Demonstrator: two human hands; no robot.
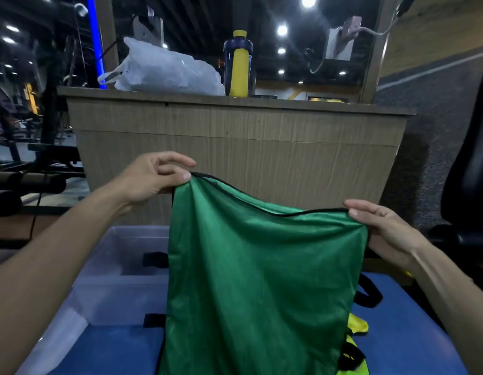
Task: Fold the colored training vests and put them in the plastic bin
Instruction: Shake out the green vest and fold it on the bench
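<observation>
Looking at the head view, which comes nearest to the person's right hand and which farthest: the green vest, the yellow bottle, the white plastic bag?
From the right hand:
1. Green vest: its top corner is pinched in that hand's grip.
2. Yellow bottle: on the wooden counter, up and to the left.
3. White plastic bag: on the same counter, farther left beyond the bottle.

No lettering comes through anywhere here. The green vest [262, 280] shows plain cloth with black edging and no number or badge. The yellow and blue bottle [238, 64] on the counter carries no label that can be made out, and the white plastic bag [164, 69] beside it shows only dark specks, too blurred to read. The pale device [340, 44] on the post at upper right is too small to tell.
</observation>
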